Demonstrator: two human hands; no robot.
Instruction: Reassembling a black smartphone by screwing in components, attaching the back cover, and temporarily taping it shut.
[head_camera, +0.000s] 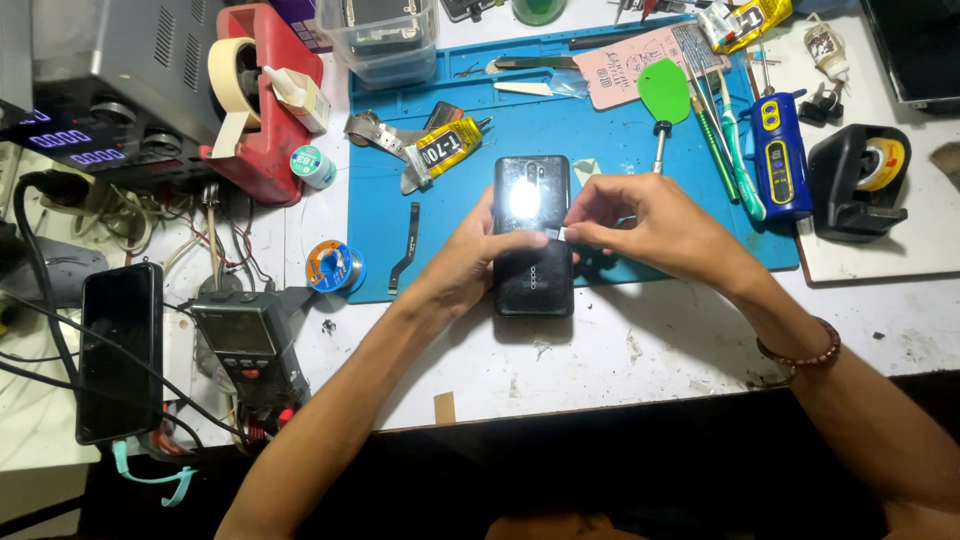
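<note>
Centre of frame, mat: blue work mat (640, 160) on the white surface (600, 370), its lower edge under the phone.
Phone: black phone (533, 236) lying back up, half on the mat, between both hands.
Left hand: left hand (470, 262) grips the phone's left edge, thumb across its back.
Right hand: right hand (640, 225) pinches a small white tab (561, 233) at the phone's right edge.
Glue tube: yellow-and-black tube (447, 150), just upper left of the phone.
Pink card: pink card (640, 62), top centre-right.

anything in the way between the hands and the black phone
Nothing visible. The left hand already rests on the black phone, and the right hand pinches a small white piece right at its edge.
</note>
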